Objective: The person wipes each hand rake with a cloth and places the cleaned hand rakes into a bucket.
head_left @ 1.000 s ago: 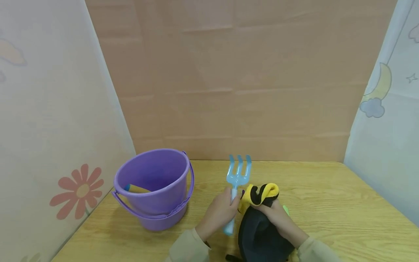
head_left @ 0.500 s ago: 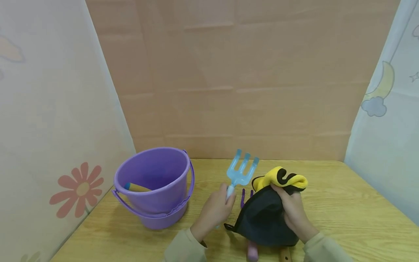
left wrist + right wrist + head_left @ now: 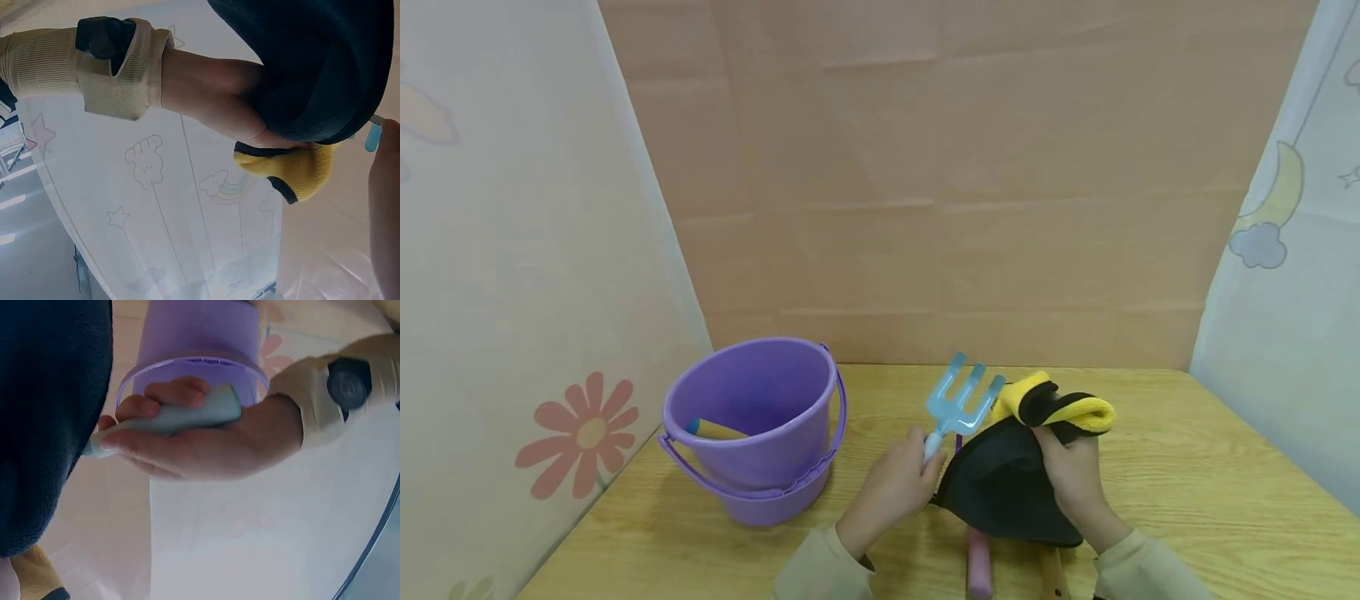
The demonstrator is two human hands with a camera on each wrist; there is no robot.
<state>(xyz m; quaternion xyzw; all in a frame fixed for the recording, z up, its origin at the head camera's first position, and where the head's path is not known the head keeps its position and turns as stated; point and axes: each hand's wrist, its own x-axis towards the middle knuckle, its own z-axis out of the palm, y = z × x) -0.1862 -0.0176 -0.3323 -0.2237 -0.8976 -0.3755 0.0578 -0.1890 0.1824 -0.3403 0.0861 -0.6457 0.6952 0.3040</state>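
Note:
My left hand (image 3: 887,492) grips the pale handle of a light-blue, three-pronged hand fork (image 3: 953,414), tines pointing up and right. In the right wrist view its fingers wrap round the fork's handle (image 3: 209,411). My right hand (image 3: 1077,483) holds a folded towel (image 3: 1003,483), dark on one face and yellow on the other, by its bunched upper part. The towel droops toward the table in the head view, and the tines overlap its yellow edge. In the left wrist view the dark towel (image 3: 325,69) hides much of the right hand.
A purple bucket (image 3: 767,492) with a yellow-and-blue object (image 3: 718,431) inside stands at left. Under the towel's lower edge, a pink handle (image 3: 979,567) and a wooden handle (image 3: 1055,575) lie on the table (image 3: 1187,500). A brown paper sheet (image 3: 940,183) rises behind.
The towel has been lifted and shifted right in my right hand, uncovering the pink and wooden handles. My left hand keeps the hand fork, its tines now leaning further right.

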